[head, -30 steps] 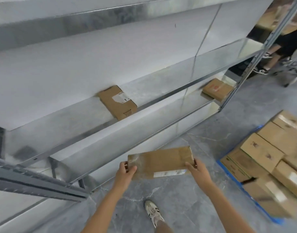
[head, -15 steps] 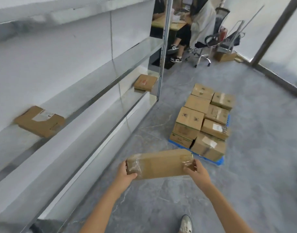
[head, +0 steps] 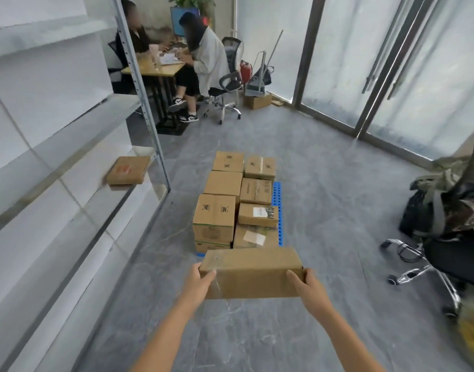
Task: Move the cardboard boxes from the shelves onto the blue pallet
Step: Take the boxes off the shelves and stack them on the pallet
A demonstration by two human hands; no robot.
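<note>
A long cardboard box (head: 250, 272) is held at its ends by the left hand (head: 201, 280) and right hand (head: 308, 284), near the blue pallet (head: 278, 210). Many boxes (head: 230, 200) are stacked there already. One flat box (head: 128, 170) is left on the shelf (head: 69, 167).

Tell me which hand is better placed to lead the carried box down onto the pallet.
Probably the right hand. Both hands grip the ends of the carried box, but the low labelled box sits on the right side of the blue pallet; the left hand faces a taller box.
</note>
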